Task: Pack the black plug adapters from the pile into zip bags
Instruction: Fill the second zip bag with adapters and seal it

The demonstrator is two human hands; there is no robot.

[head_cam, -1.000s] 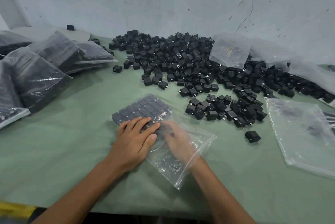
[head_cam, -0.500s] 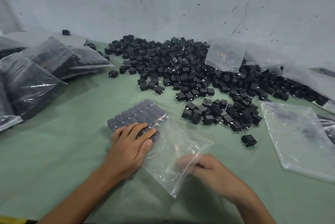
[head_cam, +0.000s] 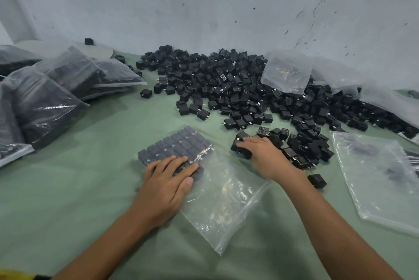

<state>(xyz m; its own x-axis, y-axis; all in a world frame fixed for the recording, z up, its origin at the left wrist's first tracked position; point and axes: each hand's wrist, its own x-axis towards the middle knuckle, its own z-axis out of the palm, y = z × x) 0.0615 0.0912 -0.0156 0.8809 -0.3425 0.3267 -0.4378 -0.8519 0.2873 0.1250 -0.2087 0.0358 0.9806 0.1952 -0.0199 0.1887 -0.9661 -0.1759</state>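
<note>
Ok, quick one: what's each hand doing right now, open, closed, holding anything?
Left hand: open, pressed flat on the bag over the packed adapters.
Right hand: fingers curled round loose adapters at the edge of the pile, gripping them.

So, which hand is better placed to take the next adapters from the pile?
The right hand: it lies on the pile's near adapters, while the left hand presses flat on the partly filled zip bag.
</note>
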